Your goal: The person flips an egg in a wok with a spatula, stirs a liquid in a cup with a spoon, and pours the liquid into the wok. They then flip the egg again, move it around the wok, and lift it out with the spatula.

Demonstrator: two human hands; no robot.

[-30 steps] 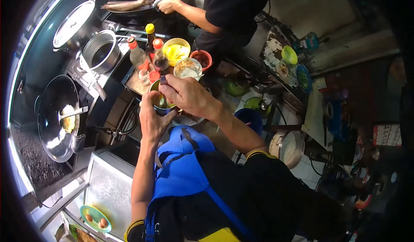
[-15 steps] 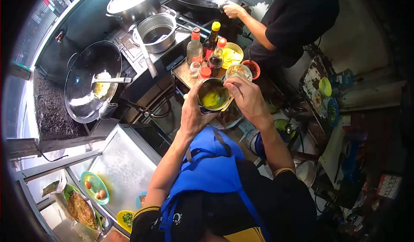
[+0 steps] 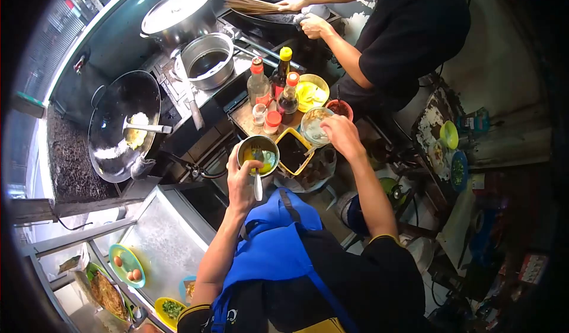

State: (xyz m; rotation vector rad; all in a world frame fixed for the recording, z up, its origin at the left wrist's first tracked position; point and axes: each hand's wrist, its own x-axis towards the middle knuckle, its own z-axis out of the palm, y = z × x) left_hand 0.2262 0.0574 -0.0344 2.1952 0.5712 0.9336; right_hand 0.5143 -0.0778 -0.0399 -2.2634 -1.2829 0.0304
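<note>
My left hand (image 3: 240,185) is wrapped round a metal cup (image 3: 274,155) with yellow raw egg in it. A fork (image 3: 258,187) leans in the cup, its handle toward me under my thumb. My right hand (image 3: 342,136) is over the near right rim of a translucent tub (image 3: 311,119) with pale contents. Its fingers are bent together, and whatever they pinch is hard to make out. Between the two hands stands a yellow-rimmed container (image 3: 308,166) with dark contents. Bottles (image 3: 258,87) and a red-lidded jar (image 3: 272,121) stand just beyond.
At left, a wok (image 3: 109,149) holds a ladle (image 3: 151,128) and cooking egg. A pot of dark liquid (image 3: 220,78) stands behind. A co-worker (image 3: 409,42) holds a stick brush (image 3: 252,4) over another wok (image 3: 269,21). Eggs lie on a plate (image 3: 138,256) at lower left.
The cup has moved left and toward me in my left hand. My right hand has left the cup and the fork for the translucent tub. The co-worker's brush has come into view.
</note>
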